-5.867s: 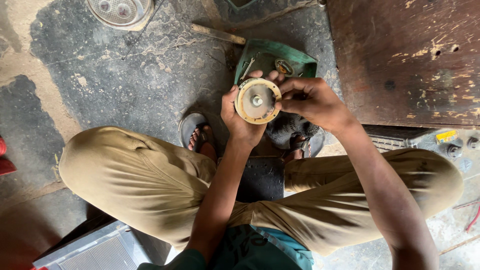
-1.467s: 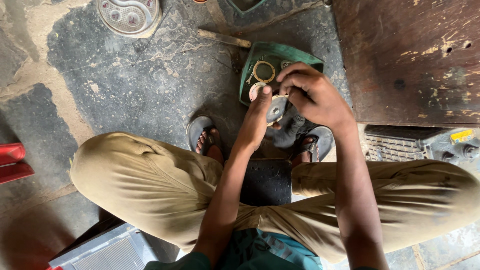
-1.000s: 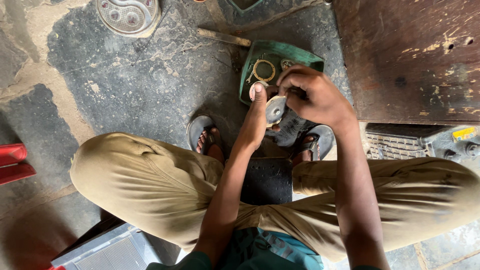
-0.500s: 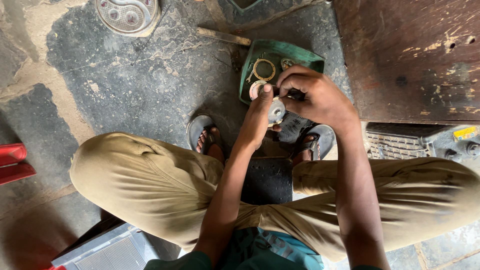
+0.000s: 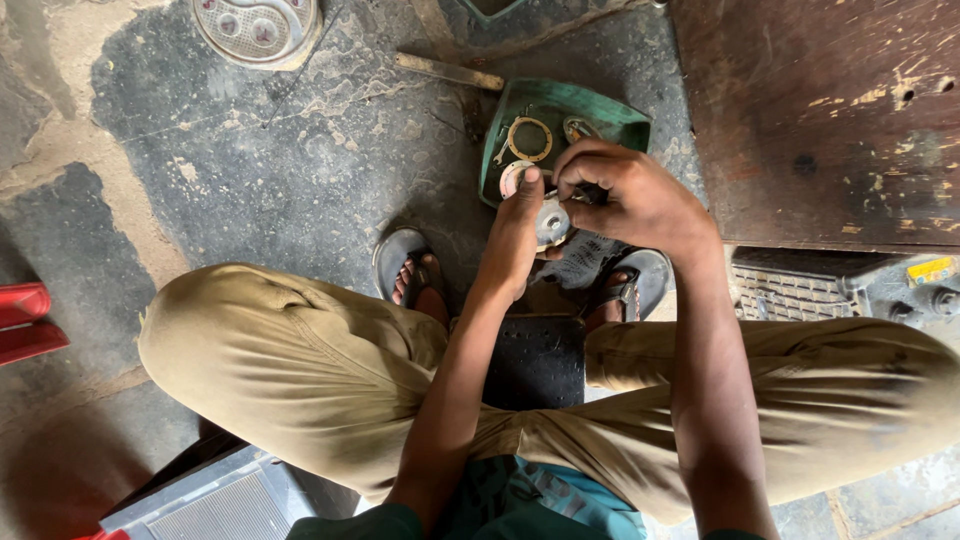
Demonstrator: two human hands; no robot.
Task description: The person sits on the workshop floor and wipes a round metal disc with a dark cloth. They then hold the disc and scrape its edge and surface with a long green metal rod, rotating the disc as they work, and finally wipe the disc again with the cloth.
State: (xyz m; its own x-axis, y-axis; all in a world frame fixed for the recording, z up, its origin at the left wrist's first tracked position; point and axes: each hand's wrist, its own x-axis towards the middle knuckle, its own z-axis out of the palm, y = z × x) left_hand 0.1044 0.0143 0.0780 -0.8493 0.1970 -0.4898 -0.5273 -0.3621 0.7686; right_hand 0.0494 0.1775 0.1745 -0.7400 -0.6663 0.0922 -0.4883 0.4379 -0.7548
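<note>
I squat over a stained concrete floor with both arms reaching forward between my knees. My left hand (image 5: 515,230) grips a small round metal part (image 5: 551,221) from the left. My right hand (image 5: 630,195) curls over the same part from the right, fingers pinching at its top edge. Most of the part is hidden by my fingers. Just beyond my hands lies a green metal tray (image 5: 600,108) holding a brass ring (image 5: 528,139) and a few small pieces.
A dark wooden board (image 5: 830,110) fills the upper right. A round gauge cluster (image 5: 255,25) lies at the top left, a wooden stick (image 5: 447,72) beside the tray. Red plastic (image 5: 25,320) sits at the left edge, a grey ridged panel (image 5: 215,500) behind my left knee.
About six seconds ago I held a larger tan disc up in both hands; now that disc is gone from my hands and I hold a smaller metal part lower, near the tray.
</note>
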